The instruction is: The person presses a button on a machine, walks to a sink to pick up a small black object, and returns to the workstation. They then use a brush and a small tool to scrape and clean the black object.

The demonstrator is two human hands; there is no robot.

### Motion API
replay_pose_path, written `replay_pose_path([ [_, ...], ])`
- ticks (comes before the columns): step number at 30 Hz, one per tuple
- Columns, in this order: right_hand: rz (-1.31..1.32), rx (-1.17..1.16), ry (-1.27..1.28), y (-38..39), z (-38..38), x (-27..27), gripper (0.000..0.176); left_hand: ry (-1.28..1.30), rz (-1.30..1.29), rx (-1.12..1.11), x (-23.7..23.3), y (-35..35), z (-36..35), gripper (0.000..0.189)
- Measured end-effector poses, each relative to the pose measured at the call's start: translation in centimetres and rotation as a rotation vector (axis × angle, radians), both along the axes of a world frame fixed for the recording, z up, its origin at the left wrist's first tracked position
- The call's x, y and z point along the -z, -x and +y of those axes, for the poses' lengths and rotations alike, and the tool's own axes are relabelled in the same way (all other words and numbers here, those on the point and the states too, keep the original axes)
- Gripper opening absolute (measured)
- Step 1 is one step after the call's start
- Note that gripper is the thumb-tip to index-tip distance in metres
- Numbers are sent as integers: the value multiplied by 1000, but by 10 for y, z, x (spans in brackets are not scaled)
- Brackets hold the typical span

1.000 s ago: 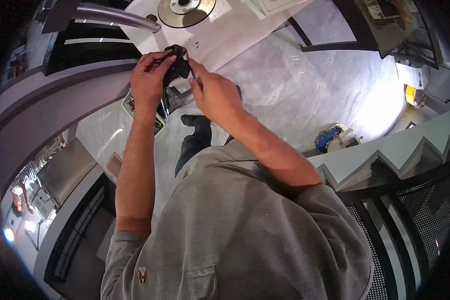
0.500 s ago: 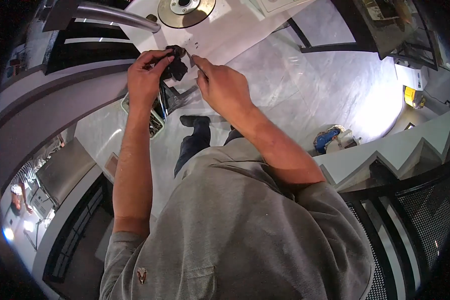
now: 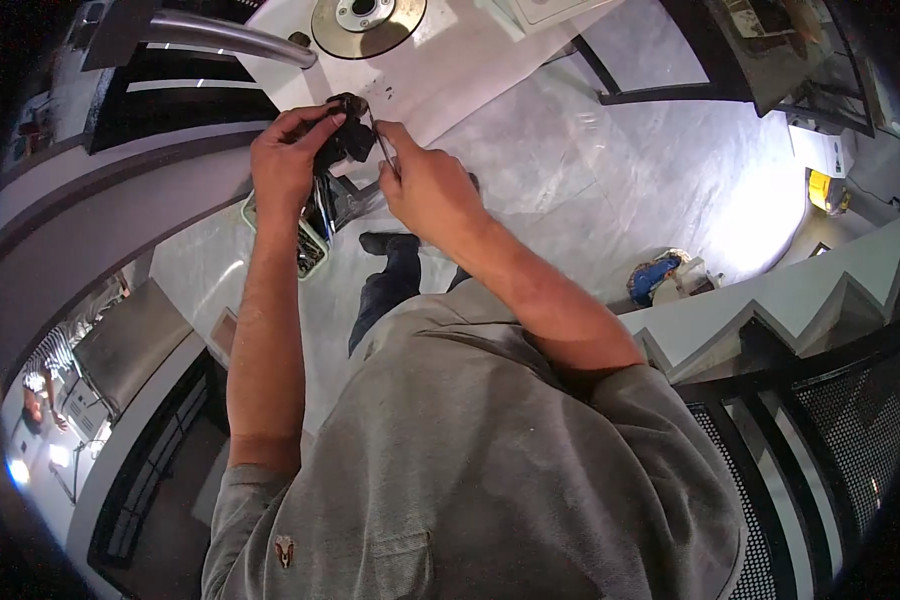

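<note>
Over the near edge of the white table (image 3: 460,85), my left hand (image 3: 286,165) is closed on a dark, lumpy black piece (image 3: 351,143), thumb on top. What kind of piece it is, I cannot tell. My right hand (image 3: 432,190) grips a thin metal tool (image 3: 378,135) with the forefinger stretched along it. The tool's slim shaft points up and away, its tip right beside the black piece; its handle is hidden in my palm. Farther up the table lies a round metal disc (image 3: 398,38) with a raised hub. Small dark crumbs (image 3: 387,92) dot the tabletop nearby.
A metal tube (image 3: 232,40) runs above the table's left side. Below my left hand, a light green basket (image 3: 317,264) of tools stands low. A blue-and-white bundle (image 3: 656,277) lies on the floor at right. Far left, another person (image 3: 35,405) is partly visible.
My right hand has shifted slightly left and down, and the thin tool shows more clearly against the black piece. My left hand keeps its hold, moving very little.
</note>
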State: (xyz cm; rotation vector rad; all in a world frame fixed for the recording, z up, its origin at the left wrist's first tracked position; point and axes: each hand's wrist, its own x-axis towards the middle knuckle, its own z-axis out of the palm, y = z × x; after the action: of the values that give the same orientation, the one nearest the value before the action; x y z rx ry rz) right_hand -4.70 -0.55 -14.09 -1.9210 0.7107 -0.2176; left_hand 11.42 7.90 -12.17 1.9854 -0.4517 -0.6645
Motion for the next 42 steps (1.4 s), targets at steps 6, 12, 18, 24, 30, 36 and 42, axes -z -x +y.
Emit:
replay_pose_path([
  [6,-6,4,-8,-2,-1,3,43,5,113,-117,1,11,3,20],
  [12,-58,115,-174,4,-3,-18,44,242,-298,-124,13,7,25,19],
  [18,-112,80,-229,-3,12,7,46,93,-468,307,2,-13,6,23],
  [24,-64,74,-163,-5,11,13,45,44,-339,205,12,-3,9,20],
  [30,-19,101,-92,-4,8,7,43,81,-256,75,19,5,8,16],
  [36,79,-4,25,-1,-7,-5,40,110,-245,153,14,-1,8,19],
  [42,48,-48,163,-1,-22,-3,37,60,-274,252,7,-12,9,21],
])
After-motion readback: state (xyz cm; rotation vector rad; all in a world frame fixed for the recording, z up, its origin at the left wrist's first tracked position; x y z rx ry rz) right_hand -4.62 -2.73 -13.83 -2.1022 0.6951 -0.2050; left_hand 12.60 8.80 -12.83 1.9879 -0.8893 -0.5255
